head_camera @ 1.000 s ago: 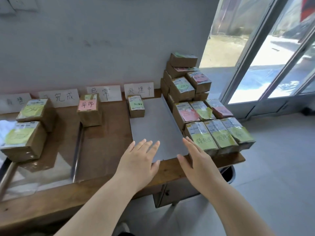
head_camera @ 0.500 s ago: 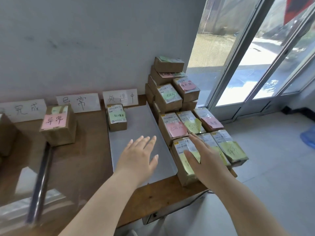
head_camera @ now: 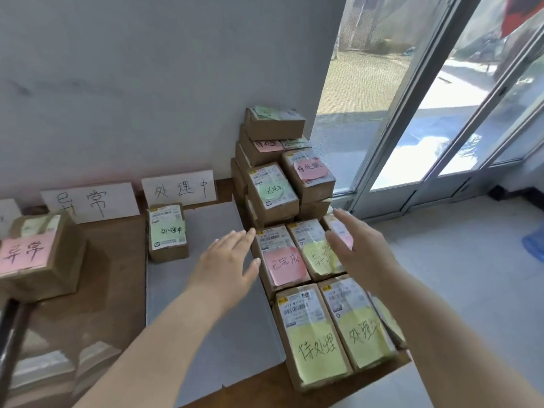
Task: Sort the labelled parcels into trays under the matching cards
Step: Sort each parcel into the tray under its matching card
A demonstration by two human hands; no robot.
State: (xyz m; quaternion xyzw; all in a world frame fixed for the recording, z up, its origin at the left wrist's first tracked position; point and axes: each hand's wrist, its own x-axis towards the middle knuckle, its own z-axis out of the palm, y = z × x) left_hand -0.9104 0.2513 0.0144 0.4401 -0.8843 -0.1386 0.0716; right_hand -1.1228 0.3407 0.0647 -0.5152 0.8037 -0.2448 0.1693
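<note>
Brown parcels with coloured notes fill the table's right end. A parcel with a pink note (head_camera: 283,262) and one with a yellow note (head_camera: 316,250) lie in the middle row. My left hand (head_camera: 228,262) hovers open just left of the pink-note parcel, over the grey tray (head_camera: 217,304). My right hand (head_camera: 357,250) hovers open over the right of that row and holds nothing. Two yellow-note parcels (head_camera: 315,334) (head_camera: 360,325) lie nearest me. White cards (head_camera: 178,188) (head_camera: 89,201) lean on the wall. One green-note parcel (head_camera: 167,231) sits in the grey tray.
A tall stack of parcels (head_camera: 275,163) rises at the back right against the wall. A parcel with a pink note (head_camera: 38,256) stands on the wooden table (head_camera: 117,275) under the left card. A dark bar (head_camera: 8,328) crosses at far left. Glass doors (head_camera: 441,98) stand to the right.
The view has swung right and closer. Both hands have moved forward: the left to the edge of the pink-note parcel, the right off the front parcels to above the middle row.
</note>
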